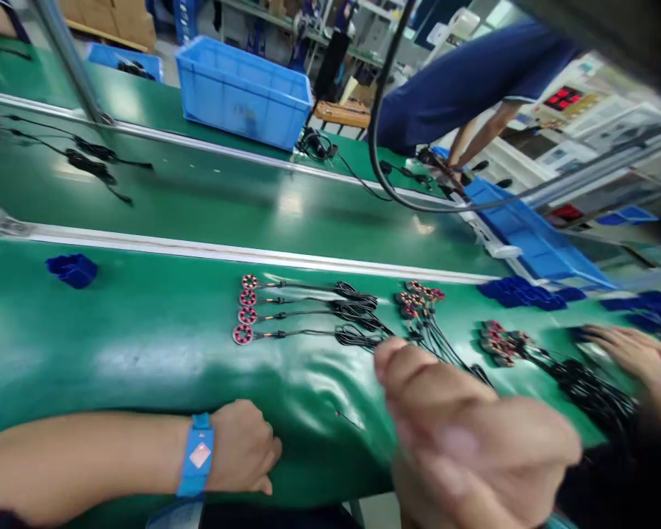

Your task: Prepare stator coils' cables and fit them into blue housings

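My left hand [242, 448] rests loosely curled at the near edge of the green table, a blue wristband [195, 455] around its wrist. Nothing shows between its fingers. Close to the camera, my right hand [473, 441] is raised and blurred, its fingers folded in with nothing visible in them. Beyond it lies a row of several round copper-wound coils [243, 334] with red parts, their bundled black cables [357, 336] stretching to the right. A looser heap of similar coils [412, 300] sits beside that row. Below the row is a small thin wire piece [348, 419].
Farther right is another coil pile [498, 344], near another person's hand [633, 356]. Dark blue plastic pieces [72, 270] lie at left and right. A large blue bin [242, 92] stands across the green belt [225, 191]. A person in blue [467, 81] leans over the far side; a black cable loop [375, 132] hangs overhead.
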`<state>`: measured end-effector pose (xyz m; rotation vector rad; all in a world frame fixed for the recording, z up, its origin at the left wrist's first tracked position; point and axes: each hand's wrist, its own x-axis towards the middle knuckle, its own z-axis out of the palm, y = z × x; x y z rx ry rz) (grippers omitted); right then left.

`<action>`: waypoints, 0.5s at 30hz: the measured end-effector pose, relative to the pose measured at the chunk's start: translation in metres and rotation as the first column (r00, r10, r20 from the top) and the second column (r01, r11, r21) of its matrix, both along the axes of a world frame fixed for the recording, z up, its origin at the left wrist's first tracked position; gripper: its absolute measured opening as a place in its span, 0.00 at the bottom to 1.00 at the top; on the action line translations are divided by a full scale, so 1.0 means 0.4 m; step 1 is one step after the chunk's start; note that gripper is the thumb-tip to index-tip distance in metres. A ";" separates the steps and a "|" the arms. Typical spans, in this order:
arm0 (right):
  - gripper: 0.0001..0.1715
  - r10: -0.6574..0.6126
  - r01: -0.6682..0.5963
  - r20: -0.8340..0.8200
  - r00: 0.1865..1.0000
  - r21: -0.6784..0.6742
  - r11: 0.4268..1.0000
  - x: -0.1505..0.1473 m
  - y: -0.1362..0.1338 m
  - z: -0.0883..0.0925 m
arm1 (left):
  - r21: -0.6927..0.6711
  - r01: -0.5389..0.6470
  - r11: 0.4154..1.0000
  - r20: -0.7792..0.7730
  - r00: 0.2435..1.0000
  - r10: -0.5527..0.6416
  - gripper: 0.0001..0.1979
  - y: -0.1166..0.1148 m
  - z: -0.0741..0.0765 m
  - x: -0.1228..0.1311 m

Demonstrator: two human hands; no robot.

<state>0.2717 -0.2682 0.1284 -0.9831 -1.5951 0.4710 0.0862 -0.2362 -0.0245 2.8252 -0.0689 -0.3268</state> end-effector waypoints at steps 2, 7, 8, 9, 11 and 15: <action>0.05 -0.122 0.124 -0.038 0.992 0.070 0.990 0.005 0.039 0.013 | -0.010 0.004 1.000 -0.024 1.000 -0.004 0.24 0.006 -0.006 0.010; 0.16 -0.026 0.042 0.245 0.969 -0.061 0.997 -0.047 0.238 -0.015 | -0.075 0.021 0.997 -0.101 0.994 -0.028 0.07 0.035 -0.019 0.041; 0.16 0.033 0.008 0.357 0.934 -0.112 0.994 -0.069 0.295 -0.032 | -0.091 -0.011 0.996 -0.088 0.996 0.003 0.06 0.038 -0.025 0.045; 0.14 0.080 -0.006 0.464 0.882 -0.159 0.987 -0.095 0.356 -0.053 | -0.099 -0.055 0.994 -0.059 0.997 0.050 0.07 0.040 -0.031 0.047; 0.10 0.109 0.032 0.609 0.786 -0.215 0.976 -0.148 0.488 -0.101 | -0.085 -0.154 0.984 0.012 0.988 0.155 0.06 0.043 -0.034 0.044; 0.14 0.137 0.137 0.723 0.677 -0.307 0.942 -0.234 0.757 -0.194 | -0.024 -0.239 0.971 0.133 0.962 0.240 0.10 0.050 0.001 0.028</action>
